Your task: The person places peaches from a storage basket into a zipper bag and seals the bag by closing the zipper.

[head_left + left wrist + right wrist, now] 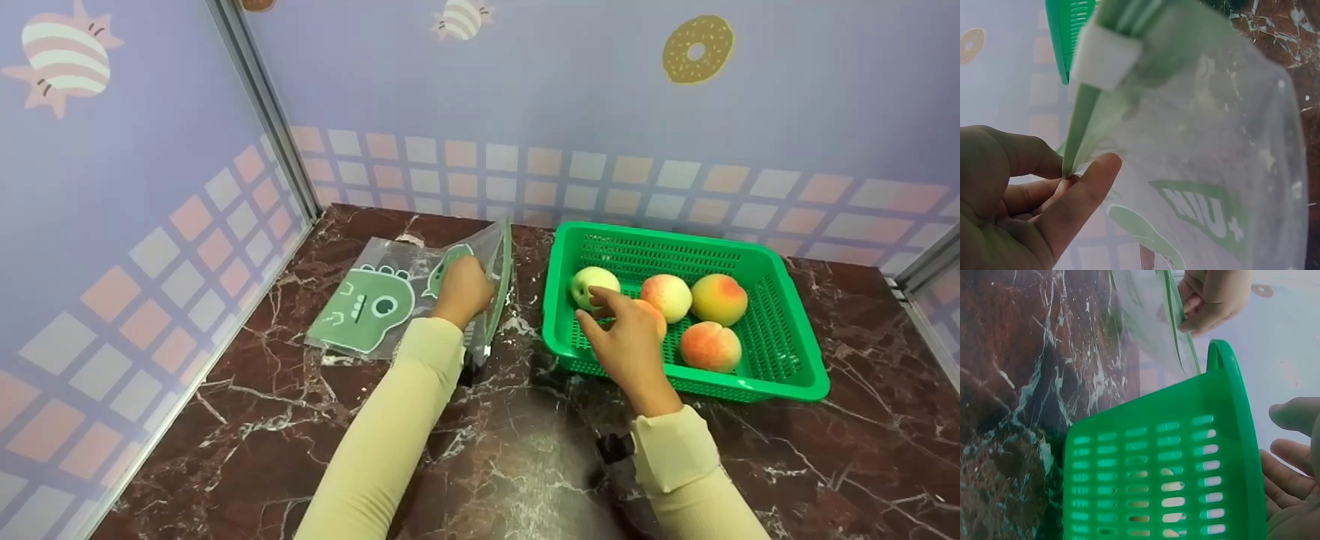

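A clear zip bag (375, 300) with a green cartoon print lies on the table at left, its zip end lifted. My left hand (465, 289) pinches that zip edge between thumb and fingers; a white slider (1106, 59) shows above them in the left wrist view. My right hand (626, 341) is over the near left side of a green plastic basket (675, 235), fingers spread and holding nothing. A pale yellow-green fruit (596, 281) lies by its fingertips. One peach (651, 315) is partly hidden behind that hand. Further peaches (710, 346) lie in the basket.
The dark red marbled table (247, 442) carries the bag at left and the basket at right. Purple panels (525, 90) with a tile pattern enclose the back and left side. A metal corner post (262, 105) stands at back left.
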`<state>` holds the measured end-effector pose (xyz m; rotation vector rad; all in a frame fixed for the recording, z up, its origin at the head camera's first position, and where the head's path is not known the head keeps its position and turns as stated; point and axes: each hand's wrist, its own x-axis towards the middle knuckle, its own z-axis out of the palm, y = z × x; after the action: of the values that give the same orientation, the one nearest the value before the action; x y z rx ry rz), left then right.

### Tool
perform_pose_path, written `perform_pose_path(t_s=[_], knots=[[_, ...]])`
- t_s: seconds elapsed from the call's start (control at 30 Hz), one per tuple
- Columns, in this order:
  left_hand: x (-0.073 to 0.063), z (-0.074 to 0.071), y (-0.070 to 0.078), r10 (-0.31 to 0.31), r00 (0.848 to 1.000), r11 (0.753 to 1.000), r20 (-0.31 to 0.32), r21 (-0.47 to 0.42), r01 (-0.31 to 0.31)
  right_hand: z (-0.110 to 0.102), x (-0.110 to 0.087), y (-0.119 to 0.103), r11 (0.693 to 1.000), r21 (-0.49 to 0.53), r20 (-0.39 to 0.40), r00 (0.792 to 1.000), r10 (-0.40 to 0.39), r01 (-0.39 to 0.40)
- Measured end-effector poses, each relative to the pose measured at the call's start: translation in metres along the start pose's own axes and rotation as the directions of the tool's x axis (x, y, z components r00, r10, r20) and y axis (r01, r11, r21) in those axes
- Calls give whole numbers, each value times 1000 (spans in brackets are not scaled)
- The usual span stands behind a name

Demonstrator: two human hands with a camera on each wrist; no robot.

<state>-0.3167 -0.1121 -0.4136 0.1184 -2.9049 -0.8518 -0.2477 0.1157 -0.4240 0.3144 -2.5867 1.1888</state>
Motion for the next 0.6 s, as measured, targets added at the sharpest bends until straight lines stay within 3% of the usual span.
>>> perform_pose_path(t_s=[0.27, 0.6], knots=[[-2, -4, 1, -9, 1000, 998, 1, -55, 10, 6, 8, -12, 1000, 22, 49, 999, 0, -1], [-3, -5, -1, -4, 1000, 997, 27, -77, 6, 20, 13, -25, 998, 27, 36, 998, -53, 52]])
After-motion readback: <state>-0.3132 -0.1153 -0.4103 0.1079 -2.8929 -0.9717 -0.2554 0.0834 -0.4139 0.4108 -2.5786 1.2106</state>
